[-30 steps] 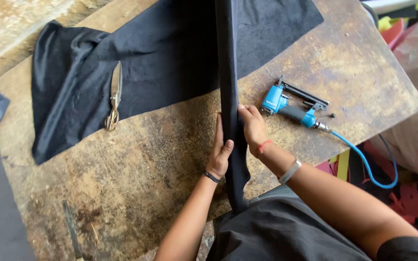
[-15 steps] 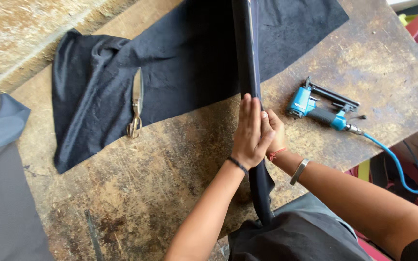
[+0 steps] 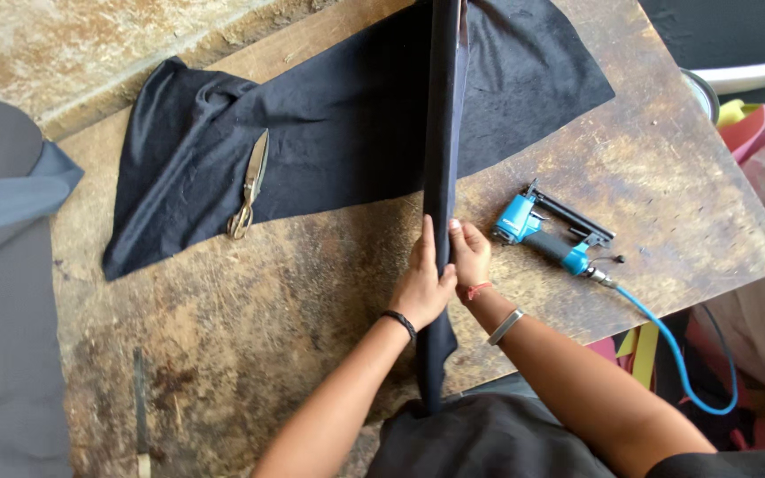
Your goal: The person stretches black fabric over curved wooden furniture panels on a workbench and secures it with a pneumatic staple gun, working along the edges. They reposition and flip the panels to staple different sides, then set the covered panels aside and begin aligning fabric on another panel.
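A long, narrow strip wrapped in dark fabric (image 3: 443,133) is seen running from the far edge of the worn wooden table (image 3: 250,310) down to the near edge, and it is clasped between both hands near its lower part. The left hand (image 3: 420,281) is pressed flat against its left side with fingers closed around it, while the right hand (image 3: 470,255) is curled against its right side. A dark cloth (image 3: 329,133) with scissors (image 3: 249,186) is spread to the far left, and a blue pneumatic stapler (image 3: 549,235) is laid just right of the hands.
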Available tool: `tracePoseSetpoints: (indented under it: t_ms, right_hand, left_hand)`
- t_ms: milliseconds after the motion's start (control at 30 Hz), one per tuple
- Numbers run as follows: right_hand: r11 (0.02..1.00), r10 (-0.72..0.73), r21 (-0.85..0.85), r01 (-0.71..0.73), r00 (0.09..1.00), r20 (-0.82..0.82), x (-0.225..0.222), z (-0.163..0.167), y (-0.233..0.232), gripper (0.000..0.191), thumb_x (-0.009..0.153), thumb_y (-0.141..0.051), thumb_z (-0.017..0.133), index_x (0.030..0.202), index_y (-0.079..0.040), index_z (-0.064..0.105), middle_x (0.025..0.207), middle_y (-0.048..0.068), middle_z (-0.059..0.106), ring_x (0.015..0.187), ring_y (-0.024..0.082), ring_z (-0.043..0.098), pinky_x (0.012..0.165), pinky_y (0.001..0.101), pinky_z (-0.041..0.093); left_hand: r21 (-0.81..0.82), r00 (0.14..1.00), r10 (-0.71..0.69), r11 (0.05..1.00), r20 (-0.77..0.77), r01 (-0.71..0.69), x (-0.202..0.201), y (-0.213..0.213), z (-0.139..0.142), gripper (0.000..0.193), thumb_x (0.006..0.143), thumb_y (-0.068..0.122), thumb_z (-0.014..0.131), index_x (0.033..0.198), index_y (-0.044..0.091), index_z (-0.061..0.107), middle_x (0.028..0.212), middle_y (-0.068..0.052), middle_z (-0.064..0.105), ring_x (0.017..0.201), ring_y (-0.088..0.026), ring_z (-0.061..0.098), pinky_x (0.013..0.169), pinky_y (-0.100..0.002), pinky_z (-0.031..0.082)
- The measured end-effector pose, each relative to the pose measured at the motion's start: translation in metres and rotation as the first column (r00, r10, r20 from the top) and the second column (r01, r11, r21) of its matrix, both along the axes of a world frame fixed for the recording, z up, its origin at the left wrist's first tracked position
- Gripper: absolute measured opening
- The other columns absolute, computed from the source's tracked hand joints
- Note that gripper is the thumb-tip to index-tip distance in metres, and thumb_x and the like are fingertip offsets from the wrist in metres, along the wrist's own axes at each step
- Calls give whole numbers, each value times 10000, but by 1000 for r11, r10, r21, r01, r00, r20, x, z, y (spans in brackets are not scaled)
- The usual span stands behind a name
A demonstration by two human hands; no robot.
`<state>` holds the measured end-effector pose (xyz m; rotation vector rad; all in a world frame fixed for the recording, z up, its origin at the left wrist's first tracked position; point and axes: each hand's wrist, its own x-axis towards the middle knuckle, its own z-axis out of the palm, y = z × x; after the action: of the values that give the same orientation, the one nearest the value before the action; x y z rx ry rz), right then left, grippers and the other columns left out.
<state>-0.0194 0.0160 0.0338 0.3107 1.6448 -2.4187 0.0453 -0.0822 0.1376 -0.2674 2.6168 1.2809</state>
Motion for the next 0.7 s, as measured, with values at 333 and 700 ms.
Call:
tracePoseSetpoints:
  t_ms: [333, 700]
  right_hand:
    - [144, 486, 988, 58, 865, -121, -35, 26, 159, 817, 684, -274, 897, 1374, -74, 507, 1194, 226, 637, 1123, 398, 591, 940, 460, 486]
    - [-96, 492, 884, -458, 750, 442, -98, 10, 148, 905, 804, -197, 781, 1557, -58, 300, 1134, 250, 740, 1055, 401, 725, 871, 473, 583]
  left_hand:
    - [-153, 991, 49, 988, 125, -30, -13, -10, 32, 1082, 898, 177, 629, 1591, 313, -191, 1525, -257, 468, 1061, -416, 696, 800, -453, 604]
    - [-197, 986, 57, 980, 156, -26, -14, -11, 29, 1069, 917, 157, 615, 1600, 325, -190, 1531, -253, 463, 1175, -401, 658, 952, -451, 553]
